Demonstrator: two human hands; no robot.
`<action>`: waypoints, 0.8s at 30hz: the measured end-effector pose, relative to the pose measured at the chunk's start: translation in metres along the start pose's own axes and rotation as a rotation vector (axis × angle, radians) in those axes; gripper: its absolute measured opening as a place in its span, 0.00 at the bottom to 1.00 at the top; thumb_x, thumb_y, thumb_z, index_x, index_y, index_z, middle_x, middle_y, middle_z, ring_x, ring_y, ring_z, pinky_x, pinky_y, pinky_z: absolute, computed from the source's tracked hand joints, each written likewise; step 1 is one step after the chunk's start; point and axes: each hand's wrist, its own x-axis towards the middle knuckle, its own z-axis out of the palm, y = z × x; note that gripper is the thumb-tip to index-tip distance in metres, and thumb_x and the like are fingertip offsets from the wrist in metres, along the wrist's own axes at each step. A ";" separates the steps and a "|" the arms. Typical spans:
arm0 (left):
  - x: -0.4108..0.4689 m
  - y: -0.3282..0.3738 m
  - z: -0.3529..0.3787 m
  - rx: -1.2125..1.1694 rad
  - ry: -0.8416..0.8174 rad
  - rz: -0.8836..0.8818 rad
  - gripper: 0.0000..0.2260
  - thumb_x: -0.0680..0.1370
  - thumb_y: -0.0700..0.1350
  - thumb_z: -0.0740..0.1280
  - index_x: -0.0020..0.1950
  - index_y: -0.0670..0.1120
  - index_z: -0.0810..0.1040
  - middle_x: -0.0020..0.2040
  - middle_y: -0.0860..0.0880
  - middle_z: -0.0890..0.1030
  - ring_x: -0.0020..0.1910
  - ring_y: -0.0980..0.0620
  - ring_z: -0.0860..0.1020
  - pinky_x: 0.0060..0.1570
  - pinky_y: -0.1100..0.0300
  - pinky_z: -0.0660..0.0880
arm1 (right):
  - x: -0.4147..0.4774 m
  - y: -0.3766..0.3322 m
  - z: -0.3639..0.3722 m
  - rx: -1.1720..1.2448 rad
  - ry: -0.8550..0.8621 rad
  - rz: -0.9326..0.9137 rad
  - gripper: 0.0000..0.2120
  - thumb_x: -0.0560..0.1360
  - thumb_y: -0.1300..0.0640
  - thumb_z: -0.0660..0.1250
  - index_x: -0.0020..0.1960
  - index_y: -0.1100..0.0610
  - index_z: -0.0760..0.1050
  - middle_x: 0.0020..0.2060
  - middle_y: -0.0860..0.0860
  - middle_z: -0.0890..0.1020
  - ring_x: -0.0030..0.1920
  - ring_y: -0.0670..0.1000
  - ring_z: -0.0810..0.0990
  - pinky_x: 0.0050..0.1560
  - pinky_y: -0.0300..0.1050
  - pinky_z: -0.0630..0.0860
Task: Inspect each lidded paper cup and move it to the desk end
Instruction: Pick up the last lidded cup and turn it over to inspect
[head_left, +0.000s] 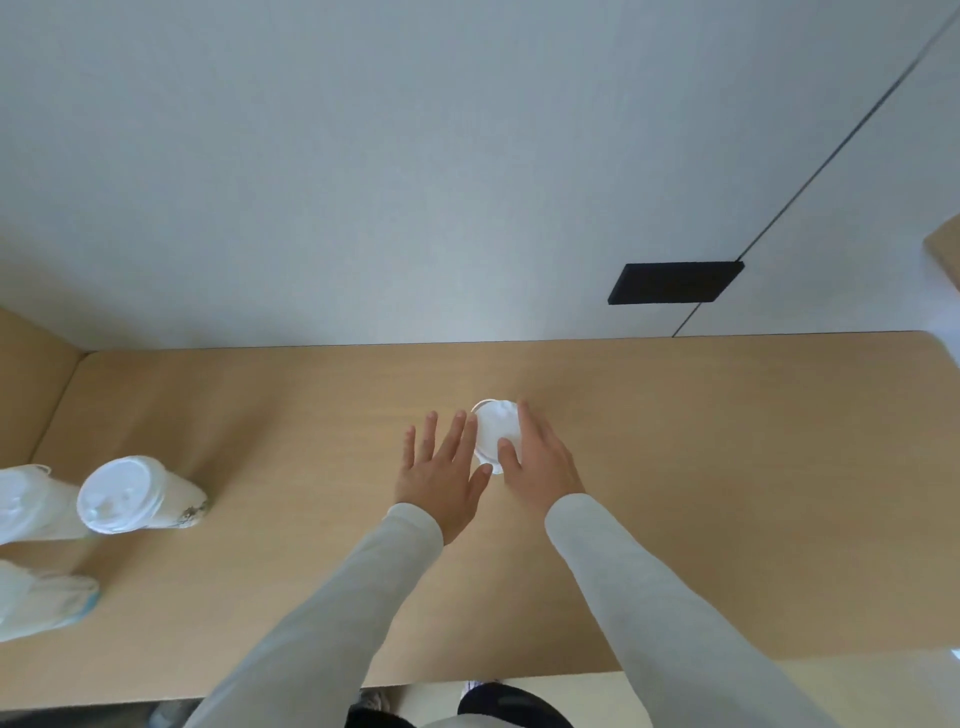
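Note:
A white lidded paper cup (493, 431) stands upright in the middle of the wooden desk (727, 467), seen from above. My right hand (540, 460) grips its right side, thumb over the lid's near edge. My left hand (444, 462) is flat with straight, spread fingers, its fingertips touching the cup's left side. Three more lidded cups stand at the desk's left end: one (124, 493) in full view, one (26, 501) cut by the frame edge, and one (41, 603) nearer the front.
A pale wall rises behind the desk, with a black rectangular block (675, 283) and a thin dark line on it. A wooden side panel (31, 384) closes the desk's left end. The desk's front edge (519, 675) runs near my body.

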 end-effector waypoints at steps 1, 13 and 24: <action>-0.003 0.001 0.000 -0.003 0.004 -0.003 0.36 0.75 0.62 0.31 0.81 0.49 0.41 0.83 0.53 0.47 0.81 0.41 0.43 0.78 0.42 0.41 | -0.002 -0.002 0.000 0.020 -0.005 -0.001 0.30 0.85 0.55 0.57 0.84 0.56 0.52 0.82 0.53 0.61 0.77 0.60 0.67 0.72 0.50 0.65; -0.087 -0.006 0.034 -0.144 0.283 -0.043 0.24 0.81 0.54 0.54 0.73 0.45 0.71 0.73 0.48 0.75 0.71 0.38 0.72 0.69 0.37 0.67 | -0.075 -0.011 0.032 0.094 -0.095 -0.022 0.24 0.84 0.53 0.59 0.79 0.54 0.63 0.71 0.54 0.75 0.66 0.58 0.76 0.65 0.48 0.71; -0.052 0.009 0.027 -1.001 0.349 -0.566 0.08 0.81 0.47 0.64 0.52 0.44 0.80 0.52 0.46 0.77 0.44 0.46 0.77 0.47 0.57 0.72 | -0.068 -0.021 0.056 0.277 -0.022 0.208 0.11 0.82 0.49 0.61 0.60 0.54 0.72 0.57 0.49 0.76 0.56 0.54 0.76 0.58 0.49 0.72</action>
